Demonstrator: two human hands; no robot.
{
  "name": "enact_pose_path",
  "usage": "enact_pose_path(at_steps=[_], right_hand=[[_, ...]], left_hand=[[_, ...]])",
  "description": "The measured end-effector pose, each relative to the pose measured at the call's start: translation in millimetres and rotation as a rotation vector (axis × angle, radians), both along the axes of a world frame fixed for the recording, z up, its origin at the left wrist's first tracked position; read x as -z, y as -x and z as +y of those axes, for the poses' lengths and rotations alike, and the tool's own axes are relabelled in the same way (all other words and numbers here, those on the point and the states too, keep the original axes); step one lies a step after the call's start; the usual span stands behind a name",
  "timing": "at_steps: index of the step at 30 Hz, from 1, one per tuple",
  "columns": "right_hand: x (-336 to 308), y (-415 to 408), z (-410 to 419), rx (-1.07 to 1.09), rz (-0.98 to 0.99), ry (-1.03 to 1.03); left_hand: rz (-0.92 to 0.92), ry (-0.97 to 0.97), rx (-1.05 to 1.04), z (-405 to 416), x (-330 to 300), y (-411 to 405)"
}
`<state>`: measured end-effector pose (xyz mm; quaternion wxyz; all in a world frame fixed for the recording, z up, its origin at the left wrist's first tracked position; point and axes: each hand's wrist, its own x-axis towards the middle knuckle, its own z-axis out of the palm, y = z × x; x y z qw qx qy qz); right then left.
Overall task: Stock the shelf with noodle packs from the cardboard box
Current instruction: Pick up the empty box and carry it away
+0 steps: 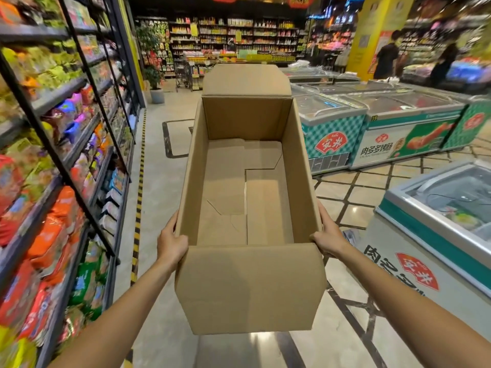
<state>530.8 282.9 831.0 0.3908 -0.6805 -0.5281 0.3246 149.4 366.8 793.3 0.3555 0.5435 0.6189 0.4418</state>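
An open brown cardboard box (pixel 249 285) is held up in front of me above the aisle floor. Nothing lies inside it; only its folded bottom flaps show. My left hand (pixel 170 243) grips the box's left wall near the front corner, thumb over the rim. My right hand (pixel 325 239) grips the right wall the same way. The shelf (pixel 79 144) runs along the left side of the aisle, packed with colourful noodle packs (pixel 53 235) on several levels.
Chest freezers (pixel 393 128) line the right side, with one close at my right (pixel 438 235). A yellow-black floor stripe (pixel 138 208) runs beside the shelf. A shopping cart (pixel 183 75) and a potted plant (pixel 155 81) stand far down the aisle. People stand at the far right (pixel 385 57).
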Motion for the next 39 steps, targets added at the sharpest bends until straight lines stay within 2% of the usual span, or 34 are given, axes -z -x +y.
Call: enact_pose_path(at_steps=[8,16,31,39], right_hand=[[-10,-36,151,0.063,-0.047,0.025],[13,-108,300,0.135,-0.025,0.059],[20,-300,642,0.024,-0.037,0.077],[47,-369,825,0.004,-0.038,0.083]], left_hand=[[-0.007,0.056,0.083,171,-10,-42],[0.010,0.073,0.168,335,-6,-117],[-0.023,0.099,0.076,630,-6,-304],[-0.035,0.153,0.054,808,32,-366]])
